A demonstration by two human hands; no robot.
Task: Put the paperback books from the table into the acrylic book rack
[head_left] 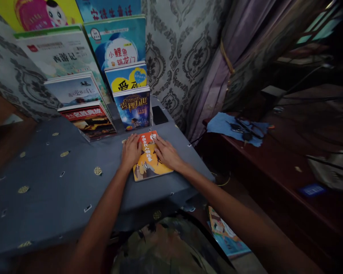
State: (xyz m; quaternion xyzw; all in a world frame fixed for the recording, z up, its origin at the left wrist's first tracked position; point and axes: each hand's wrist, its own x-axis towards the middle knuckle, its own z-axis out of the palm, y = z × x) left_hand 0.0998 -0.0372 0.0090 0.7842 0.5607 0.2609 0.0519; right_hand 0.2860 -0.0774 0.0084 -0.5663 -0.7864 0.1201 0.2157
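An orange and yellow book lies flat near the table's front right edge, its cover with Chinese writing facing up. My left hand rests along the book's left edge, fingers stretched forward and touching it. On the right part of the cover lies my right hand, its fingers extended and apart. Just beyond the book stands a rack with a blue book at the front right and a red-titled book at the front left.
Taller books, including a blue-green one and a pale one, stand behind. A dark flat object lies beside the rack. Right of the patterned tablecloth, a blue cloth lies on a dark red bench. Another book is lower down.
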